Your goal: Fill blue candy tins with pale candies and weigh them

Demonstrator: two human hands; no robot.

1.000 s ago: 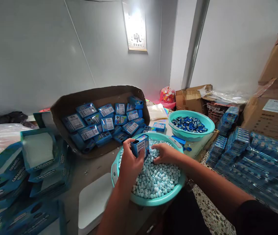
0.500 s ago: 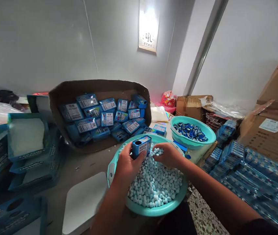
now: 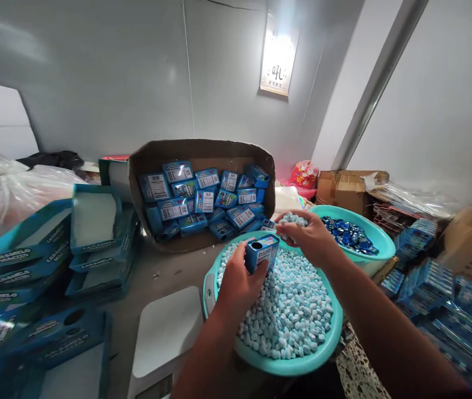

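My left hand [image 3: 238,280] grips a small blue box [image 3: 261,251] with a round hole in its top, held upright over a teal basin [image 3: 223,343] heaped with pale blue tablets [image 3: 292,310]. My right hand [image 3: 308,235] is raised just above and to the right of the box, fingers closed around a clump of tablets [image 3: 292,219]. Behind the basin stands a brown cardboard tray [image 3: 203,152] tipped on its side, holding several filled blue boxes [image 3: 205,200].
A second teal basin [image 3: 379,238] of dark blue caps sits at the right. Stacks of blue cartons [image 3: 53,260] fill the left. A white board [image 3: 163,338] lies in front. Packed blue boxes [image 3: 435,288] and cardboard cartons [image 3: 344,188] crowd the right.
My right hand has lifted out of the tablet heap with a handful and now sits above the box. The view has swung left, shifting everything to the right.
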